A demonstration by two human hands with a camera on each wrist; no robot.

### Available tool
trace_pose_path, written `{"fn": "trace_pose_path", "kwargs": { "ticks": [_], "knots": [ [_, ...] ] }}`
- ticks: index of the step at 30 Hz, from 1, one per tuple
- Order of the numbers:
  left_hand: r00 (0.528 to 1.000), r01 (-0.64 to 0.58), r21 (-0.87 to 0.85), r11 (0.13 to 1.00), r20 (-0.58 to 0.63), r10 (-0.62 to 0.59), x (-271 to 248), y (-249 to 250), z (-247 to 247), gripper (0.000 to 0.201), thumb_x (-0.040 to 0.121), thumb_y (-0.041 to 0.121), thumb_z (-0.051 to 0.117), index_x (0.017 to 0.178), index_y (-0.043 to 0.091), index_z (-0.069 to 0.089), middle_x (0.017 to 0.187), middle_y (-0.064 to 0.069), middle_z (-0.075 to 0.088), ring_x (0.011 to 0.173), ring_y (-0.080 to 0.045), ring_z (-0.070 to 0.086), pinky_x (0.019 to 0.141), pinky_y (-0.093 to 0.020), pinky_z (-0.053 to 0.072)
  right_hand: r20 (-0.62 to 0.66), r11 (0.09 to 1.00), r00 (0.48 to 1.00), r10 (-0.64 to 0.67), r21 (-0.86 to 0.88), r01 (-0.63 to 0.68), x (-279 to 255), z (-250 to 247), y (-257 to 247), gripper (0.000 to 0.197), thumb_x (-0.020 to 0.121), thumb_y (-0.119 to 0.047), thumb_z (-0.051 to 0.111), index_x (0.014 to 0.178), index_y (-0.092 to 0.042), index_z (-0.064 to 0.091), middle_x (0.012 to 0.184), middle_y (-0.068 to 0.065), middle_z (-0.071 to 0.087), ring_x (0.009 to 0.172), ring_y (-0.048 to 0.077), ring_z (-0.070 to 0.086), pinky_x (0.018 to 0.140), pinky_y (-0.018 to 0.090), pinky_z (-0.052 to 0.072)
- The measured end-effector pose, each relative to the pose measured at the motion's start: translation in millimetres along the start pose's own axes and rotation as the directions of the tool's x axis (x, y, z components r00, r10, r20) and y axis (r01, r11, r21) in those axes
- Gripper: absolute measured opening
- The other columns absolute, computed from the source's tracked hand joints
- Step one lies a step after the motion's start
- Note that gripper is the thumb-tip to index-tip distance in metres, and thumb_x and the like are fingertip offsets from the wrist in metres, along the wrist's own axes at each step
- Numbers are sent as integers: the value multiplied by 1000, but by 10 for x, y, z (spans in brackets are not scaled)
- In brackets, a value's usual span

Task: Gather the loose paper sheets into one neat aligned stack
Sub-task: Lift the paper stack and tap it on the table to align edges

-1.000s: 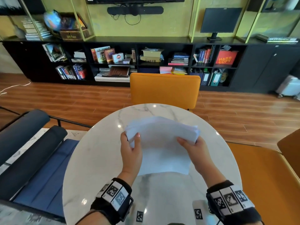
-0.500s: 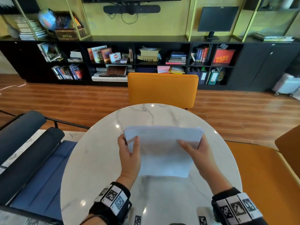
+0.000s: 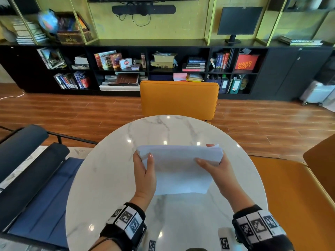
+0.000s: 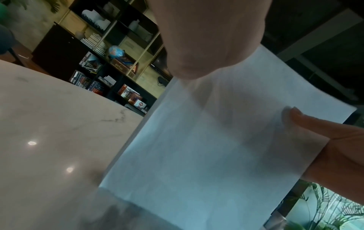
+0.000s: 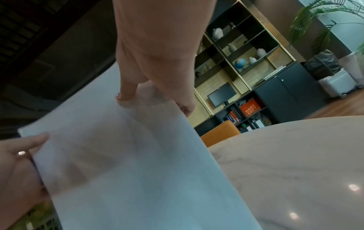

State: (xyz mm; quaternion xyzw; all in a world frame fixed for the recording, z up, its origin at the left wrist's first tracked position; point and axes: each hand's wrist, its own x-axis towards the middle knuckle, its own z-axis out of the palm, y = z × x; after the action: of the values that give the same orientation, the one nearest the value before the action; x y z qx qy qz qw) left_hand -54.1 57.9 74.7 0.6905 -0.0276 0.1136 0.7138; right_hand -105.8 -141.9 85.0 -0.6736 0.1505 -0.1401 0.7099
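Orange chair (image 3: pixel 179 99) beyond marble table (image 3: pixel 101 178)

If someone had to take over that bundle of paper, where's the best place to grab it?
Probably by its two short side edges, one hand from each side, as the left hand and right hand do now: thumbs in front, fingers behind. The paper stack stands on its lower edge on the table; side grips keep the limp sheets together.

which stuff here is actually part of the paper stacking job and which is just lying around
In the job:
paper stack
left hand, gripping its left edge
right hand, gripping its right edge
marble table

Just about:
orange chair
bookshelf
monitor
globe
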Motion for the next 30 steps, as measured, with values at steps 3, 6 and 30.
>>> {"fn": "trace_pose_path", "kwargs": {
  "ticks": [3,6,30],
  "knots": [
    [1000,28,11,1000,-2,-28,-31,-42,22,46,87,52,40,122,21,44,115,-9,60,106,-26,61,93,-52,51,-27,1000,999,31,-1,-31,-14,68,73,25,76,-17,76,98,-26,66,94,0,74,90,23,70,67,26,55],
    [997,-54,73,996,-43,57,-9,41,58,20,92,39,34,100,24,45,87,-10,56,80,-25,56,78,-50,49,-76,999,997,22,-45,-25,-1,119,46,14,81,-16,70,86,-28,66,88,0,73,90,29,69,73,35,55],
    [998,-33,275,961,60,17,264,70,61,8,98,16,43,103,13,50,85,-1,58,79,-21,58,66,-26,41,-148,997,988,53,58,-45,160,66,-130,52,71,-13,79,119,-23,61,104,1,69,94,20,66,77,30,53]
  ]
}}
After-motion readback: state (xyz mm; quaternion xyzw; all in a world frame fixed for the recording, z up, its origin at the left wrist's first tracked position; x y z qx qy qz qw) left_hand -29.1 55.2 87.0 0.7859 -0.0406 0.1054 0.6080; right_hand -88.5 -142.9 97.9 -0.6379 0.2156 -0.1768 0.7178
